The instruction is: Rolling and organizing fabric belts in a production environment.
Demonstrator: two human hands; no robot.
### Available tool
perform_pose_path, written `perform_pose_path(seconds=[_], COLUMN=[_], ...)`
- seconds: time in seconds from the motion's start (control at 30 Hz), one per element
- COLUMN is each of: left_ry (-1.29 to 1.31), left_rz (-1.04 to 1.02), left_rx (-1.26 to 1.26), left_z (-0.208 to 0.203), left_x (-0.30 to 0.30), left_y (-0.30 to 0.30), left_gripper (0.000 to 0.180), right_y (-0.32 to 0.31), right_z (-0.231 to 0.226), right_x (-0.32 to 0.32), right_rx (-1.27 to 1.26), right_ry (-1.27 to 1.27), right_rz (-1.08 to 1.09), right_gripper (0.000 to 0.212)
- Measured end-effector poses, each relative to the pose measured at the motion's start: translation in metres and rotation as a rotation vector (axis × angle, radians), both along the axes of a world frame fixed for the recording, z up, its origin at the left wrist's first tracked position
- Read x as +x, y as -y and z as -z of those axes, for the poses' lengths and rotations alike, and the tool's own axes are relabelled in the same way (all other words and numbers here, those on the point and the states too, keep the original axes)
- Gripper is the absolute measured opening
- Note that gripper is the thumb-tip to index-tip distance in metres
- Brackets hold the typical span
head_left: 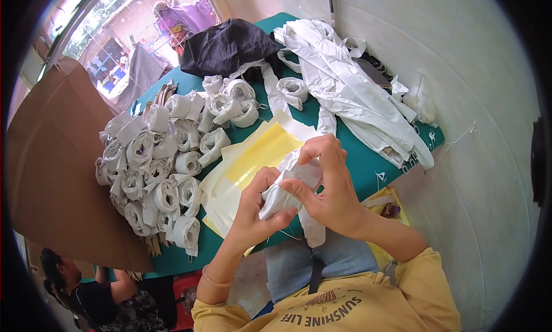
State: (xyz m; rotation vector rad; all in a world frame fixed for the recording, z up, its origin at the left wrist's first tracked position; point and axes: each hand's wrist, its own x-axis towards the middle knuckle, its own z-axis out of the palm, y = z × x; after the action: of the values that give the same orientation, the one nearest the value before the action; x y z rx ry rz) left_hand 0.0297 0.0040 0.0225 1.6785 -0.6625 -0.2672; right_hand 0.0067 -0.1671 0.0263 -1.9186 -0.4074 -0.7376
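Note:
Between my two hands is a bunched white fabric strip [280, 201], held above the near edge of the table. My left hand [259, 197] grips its left side, with thumb and fingers curled round it. On the other side my right hand [328, 185] pinches the upper right of the strip between thumb and fingers. A loose white tail [312, 228] hangs below toward my lap. Under and behind my hands lie white and yellow sheets [261, 153]. Left of them, many rolled white strips [167, 195] are piled together, some with small metal clips.
A green table [362, 153] carries everything. A black cloth bundle [230, 47] and a long heap of white fabric [351, 84] lie at its far side. Brown cardboard [63, 176] stands at the left. Another person [109, 292] sits at lower left. A pale wall [477, 113] borders the right.

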Motion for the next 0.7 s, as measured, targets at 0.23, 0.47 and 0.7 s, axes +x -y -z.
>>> perform_pose_path(seconds=[0.23, 0.47, 0.7], left_ry=[-0.111, 0.75, 1.173], left_rz=[-0.009, -0.363, -0.532], left_rx=[0.024, 0.392, 1.259], left_z=[-0.001, -0.014, 0.018], left_x=[-0.004, 0.075, 0.335], left_y=[-0.01, -0.02, -0.16], left_gripper=[0.037, 0.045, 0.052], right_y=[-0.008, 0.045, 0.186], right_z=[0.018, 0.027, 0.058], right_x=[-0.001, 0.038, 0.083], right_rx=[-0.35, -0.296, -0.536], right_ry=[0.217, 0.164, -0.594], right_rz=[0.107, 0.363, 0.454], right_gripper=[0.016, 0.045, 0.03])
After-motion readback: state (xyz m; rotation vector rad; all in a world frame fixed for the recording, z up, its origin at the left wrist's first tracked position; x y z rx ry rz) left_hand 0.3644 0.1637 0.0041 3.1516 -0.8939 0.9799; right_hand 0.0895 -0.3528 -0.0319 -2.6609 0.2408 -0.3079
